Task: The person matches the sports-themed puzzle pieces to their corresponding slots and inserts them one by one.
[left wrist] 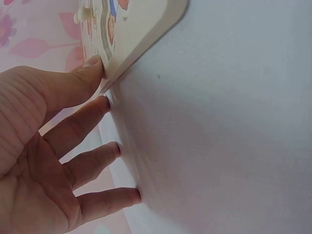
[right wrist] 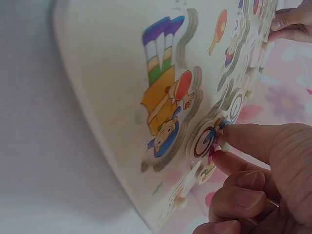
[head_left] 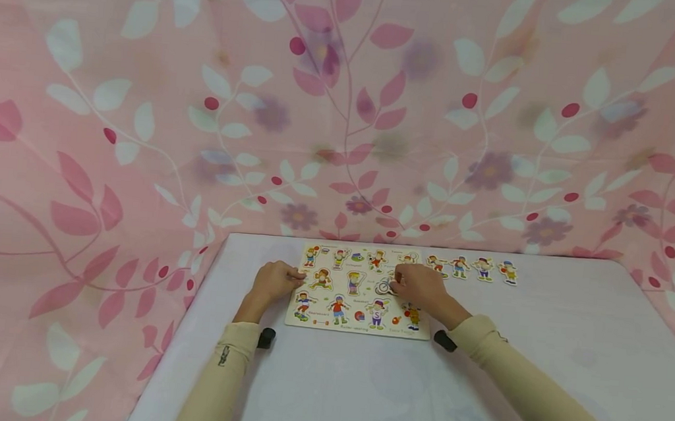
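Note:
A wooden peg puzzle board (head_left: 297, 323) with painted sports figures lies flat near the far edge of the table. At its left edge, my left hand (head_left: 274, 280) grips the rim; in the left wrist view the thumb (left wrist: 90, 73) is on top and the other fingertips touch the cloth. Over the board's right side, my right hand (head_left: 423, 288) pinches the small knob of a cyclist puzzle piece (right wrist: 202, 142) between thumb and index finger. That piece lies at its matching outline; whether it is fully seated I cannot tell. A table-tennis player figure (right wrist: 161, 109) shows beside it.
Several loose puzzle pieces (head_left: 483, 269) stand in a row right of the board, along the back edge. A white cloth (head_left: 347, 390) covers the table. Behind hangs a pink leaf-patterned curtain (head_left: 345, 118). Black wrist devices (head_left: 445, 341) sit at both wrists.

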The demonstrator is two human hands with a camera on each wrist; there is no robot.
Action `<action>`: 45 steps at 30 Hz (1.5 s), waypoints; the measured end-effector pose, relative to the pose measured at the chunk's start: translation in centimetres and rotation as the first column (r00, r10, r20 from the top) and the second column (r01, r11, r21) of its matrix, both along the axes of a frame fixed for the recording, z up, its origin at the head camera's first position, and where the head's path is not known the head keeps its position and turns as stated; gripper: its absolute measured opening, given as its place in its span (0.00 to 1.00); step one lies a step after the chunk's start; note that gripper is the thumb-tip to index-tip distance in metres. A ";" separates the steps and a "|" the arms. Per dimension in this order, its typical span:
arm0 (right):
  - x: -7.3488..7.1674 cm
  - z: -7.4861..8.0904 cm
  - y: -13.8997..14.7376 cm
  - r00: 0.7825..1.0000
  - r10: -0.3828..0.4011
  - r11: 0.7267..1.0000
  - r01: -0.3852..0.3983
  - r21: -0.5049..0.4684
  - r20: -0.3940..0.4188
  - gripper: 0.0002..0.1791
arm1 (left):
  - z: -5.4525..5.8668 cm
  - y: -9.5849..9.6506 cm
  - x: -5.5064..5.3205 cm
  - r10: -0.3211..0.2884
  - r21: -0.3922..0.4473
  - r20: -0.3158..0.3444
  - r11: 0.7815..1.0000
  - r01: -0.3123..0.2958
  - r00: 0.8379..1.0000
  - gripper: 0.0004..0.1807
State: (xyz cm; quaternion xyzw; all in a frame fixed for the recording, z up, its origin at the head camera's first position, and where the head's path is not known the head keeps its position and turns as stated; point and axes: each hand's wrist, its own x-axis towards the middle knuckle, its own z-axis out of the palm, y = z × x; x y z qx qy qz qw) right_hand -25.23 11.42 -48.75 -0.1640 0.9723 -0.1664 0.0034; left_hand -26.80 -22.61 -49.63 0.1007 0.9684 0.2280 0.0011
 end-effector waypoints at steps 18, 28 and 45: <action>-0.7 -0.2 -1.0 0.998 -0.005 0.998 0.002 0.058 0.064 0.12 | -0.1 0.2 -0.2 0.003 -0.003 0.008 1.000 -0.003 1.000 0.08; -0.5 -0.3 -0.8 0.998 -0.020 1.000 0.018 0.024 0.068 0.10 | 0.1 0.1 0.1 -0.010 0.003 -0.016 1.000 0.010 1.000 0.07; -0.4 0.3 2.3 0.997 -0.074 0.997 0.074 0.000 0.020 0.12 | 0.1 0.0 0.1 0.021 0.020 0.033 1.000 -0.021 0.999 0.08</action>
